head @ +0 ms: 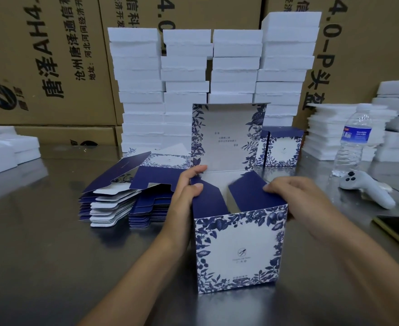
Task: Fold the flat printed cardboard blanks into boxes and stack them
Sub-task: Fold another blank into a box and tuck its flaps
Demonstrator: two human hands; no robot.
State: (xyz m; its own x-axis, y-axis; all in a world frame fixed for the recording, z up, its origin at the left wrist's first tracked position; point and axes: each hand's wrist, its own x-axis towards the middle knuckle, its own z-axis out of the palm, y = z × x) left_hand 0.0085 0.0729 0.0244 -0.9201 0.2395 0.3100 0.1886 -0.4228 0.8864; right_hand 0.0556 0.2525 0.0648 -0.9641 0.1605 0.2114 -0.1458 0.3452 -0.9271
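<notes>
A blue-and-white floral printed box [238,250] stands upright on the steel table in front of me, its lid flap raised at the back. My left hand [189,187] presses the left navy side flap inward with thumb and fingers. My right hand [288,191] pushes the right navy side flap inward from the box's right edge. To the left lie two piles of flat printed blanks [123,196]. A finished folded box [281,147] stands behind on the right.
Tall stacks of white foam blocks [186,90] stand behind, before brown cartons [48,62]. More foam lies at right [330,132] and far left. A water bottle [353,142], a white controller [368,189] and a dark phone [398,229] lie to the right.
</notes>
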